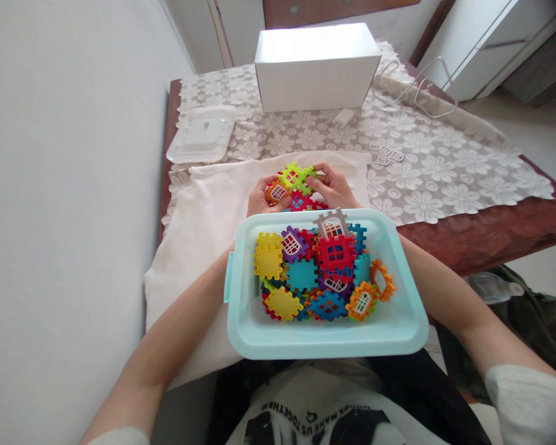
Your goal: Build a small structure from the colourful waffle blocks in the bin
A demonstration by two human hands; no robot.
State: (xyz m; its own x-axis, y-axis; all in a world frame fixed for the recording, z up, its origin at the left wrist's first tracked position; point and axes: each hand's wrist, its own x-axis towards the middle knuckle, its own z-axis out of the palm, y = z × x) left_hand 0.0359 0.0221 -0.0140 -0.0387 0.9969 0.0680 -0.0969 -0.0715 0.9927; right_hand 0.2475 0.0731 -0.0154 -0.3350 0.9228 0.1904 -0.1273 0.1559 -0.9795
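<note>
Beyond the light-blue bin, my left hand (264, 196) is closed around an orange interlocking block (277, 193) with a white window insert. My right hand (333, 185) pinches the edge of a lime-green interlocking block (293, 177), which touches the orange one. Red block pieces (301, 201) sit just below, between my hands; whether they are joined to the others I cannot tell. In front of me, the light-blue plastic bin (324, 346) holds many square interlocking blocks, among them a yellow block (269, 262), a turquoise block (302, 275) and a red window block (337, 253).
A white box (315, 83) stands at the back of the lace-covered table (426, 142). At the left lies a white lid or tray (202, 136). Loose white window inserts (389, 154) and a white adapter (343, 117) rest on the lace. A white cable (417, 93) curls at the right.
</note>
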